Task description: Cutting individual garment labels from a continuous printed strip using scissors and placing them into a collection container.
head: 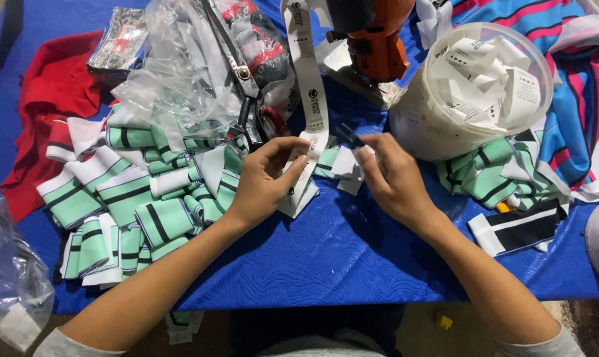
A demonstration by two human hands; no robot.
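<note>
White label tape (310, 99), likely light and limp, is pinched at its lower end by the left hand (263, 182); the right hand (392, 175) pinches a cut label (362, 157).

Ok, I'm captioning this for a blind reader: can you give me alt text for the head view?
Two bare hands work a white label strip over a blue cloth: the left hand pinches the strip, the right hand holds a small dark tool beside it. Mint-green striped fabric pieces lie at left, a clear tub of cut labels at right.
</note>
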